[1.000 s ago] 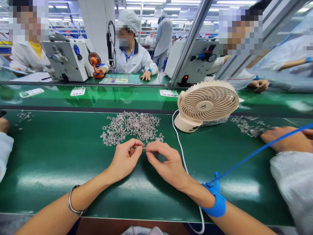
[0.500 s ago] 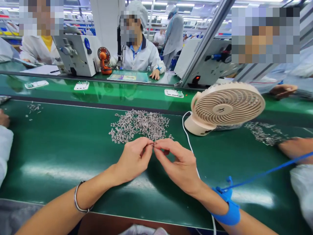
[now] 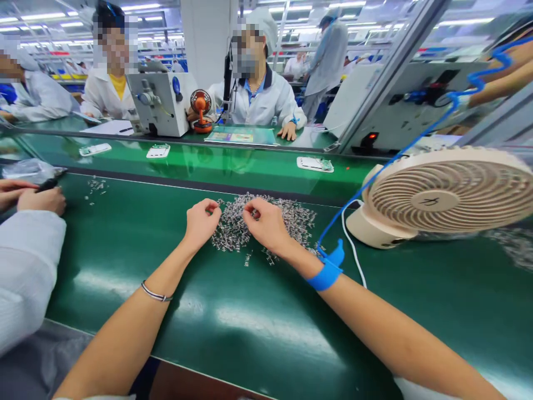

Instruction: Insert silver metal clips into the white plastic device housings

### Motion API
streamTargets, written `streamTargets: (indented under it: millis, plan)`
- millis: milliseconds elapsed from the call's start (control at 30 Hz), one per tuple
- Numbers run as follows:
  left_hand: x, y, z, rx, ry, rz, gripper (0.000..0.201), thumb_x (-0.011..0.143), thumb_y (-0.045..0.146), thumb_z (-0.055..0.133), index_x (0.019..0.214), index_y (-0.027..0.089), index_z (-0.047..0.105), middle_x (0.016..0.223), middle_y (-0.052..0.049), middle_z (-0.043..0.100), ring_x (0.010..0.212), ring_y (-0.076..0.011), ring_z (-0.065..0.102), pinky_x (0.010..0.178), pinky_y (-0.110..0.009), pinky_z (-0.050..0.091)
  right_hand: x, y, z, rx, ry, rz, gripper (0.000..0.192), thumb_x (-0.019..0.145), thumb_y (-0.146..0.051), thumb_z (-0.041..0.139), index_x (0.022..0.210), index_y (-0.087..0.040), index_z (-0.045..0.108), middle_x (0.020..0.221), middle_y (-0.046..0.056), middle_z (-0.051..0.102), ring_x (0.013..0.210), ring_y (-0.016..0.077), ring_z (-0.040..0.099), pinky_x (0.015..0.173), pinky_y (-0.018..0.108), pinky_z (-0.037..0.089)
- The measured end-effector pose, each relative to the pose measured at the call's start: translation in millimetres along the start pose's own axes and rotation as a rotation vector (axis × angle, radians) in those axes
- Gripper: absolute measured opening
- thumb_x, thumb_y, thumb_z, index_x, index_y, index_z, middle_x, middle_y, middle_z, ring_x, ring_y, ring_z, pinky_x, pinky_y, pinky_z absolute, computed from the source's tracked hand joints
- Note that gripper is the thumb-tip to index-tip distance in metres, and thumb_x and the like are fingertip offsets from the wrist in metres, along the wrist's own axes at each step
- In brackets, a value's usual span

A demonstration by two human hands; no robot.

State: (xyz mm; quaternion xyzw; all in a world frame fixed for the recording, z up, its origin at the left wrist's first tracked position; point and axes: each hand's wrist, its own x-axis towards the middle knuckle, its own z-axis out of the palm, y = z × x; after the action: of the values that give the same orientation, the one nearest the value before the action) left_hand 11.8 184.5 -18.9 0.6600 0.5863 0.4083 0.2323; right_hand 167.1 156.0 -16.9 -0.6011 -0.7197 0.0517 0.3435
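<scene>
Left hand [image 3: 201, 221] and right hand [image 3: 264, 222] were curled, fingertips pinching into the heap of small shiny metal parts [image 3: 291, 218] on the smooth green tabletop [image 3: 125, 244]; whether either held a part could not be told. Bare room lay nearer.

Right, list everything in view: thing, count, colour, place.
metal parts pile: one, silvery, green mat centre
mat: one, green, foreground
desk fan: one, beige, right
white cable: one, beside fan
small boards: three, white, far belt
machine: one, white, far left
orange fan: one, far bench
co-workers: several, white coats
wrist strap: one, blue, right wrist
bracelet: one, silver, left wrist
left hand: on pile
right hand: on pile
</scene>
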Motion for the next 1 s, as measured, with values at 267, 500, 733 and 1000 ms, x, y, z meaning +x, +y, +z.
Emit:
streamTargets:
  millis: [267,500,733,1000]
  plan:
    - [18,-32,4.2,-0.047,0.007,-0.054,0.022,0.072,0.032,0.05,0.066,0.017,0.064,0.067,-0.001,0.066,0.066,-0.0159,0.058,0.066,-0.026,0.043,37,-7,26,-0.038,-0.205,0.01,0.029,0.086,-0.015,0.038,0.103,-0.016,0.062,0.11,0.009,0.063,0.097,0.0213,0.058,0.084,0.035,0.043]
    - [16,-32,7.7,0.001,0.007,-0.026,0.025,0.078,0.028,0.044,0.069,0.017,0.064,0.079,-0.003,0.069,0.073,-0.016,0.061,0.072,-0.026,0.045,26,-4,40,-0.155,-0.357,-0.008,0.031,0.088,-0.029,0.043,0.115,-0.019,0.056,0.139,0.009,0.039,0.125,0.0377,0.034,0.091,0.065,0.03]
    - [12,-24,12.5,0.136,-0.15,0.09,0.034,0.083,0.021,0.038,0.111,0.018,0.059,0.124,-0.008,0.056,0.114,-0.02,0.05,0.102,-0.036,0.032,-4,-18,30,-0.206,-0.134,-0.195,0.031,0.089,-0.025,0.041,0.111,-0.011,0.058,0.129,0.015,0.051,0.116,0.032,0.046,0.091,0.054,0.038]
    - [5,-23,21.2,0.335,-0.24,0.02,0.041,0.086,0.041,0.036,0.121,0.026,0.05,0.137,0.0,0.043,0.126,-0.0339,0.031,0.101,-0.049,0.028,-112,-56,18,-0.04,-0.096,-0.961,0.036,0.09,-0.015,0.031,0.097,-0.012,0.066,0.113,0.015,0.062,0.091,0.022,0.06,0.074,0.034,0.048]
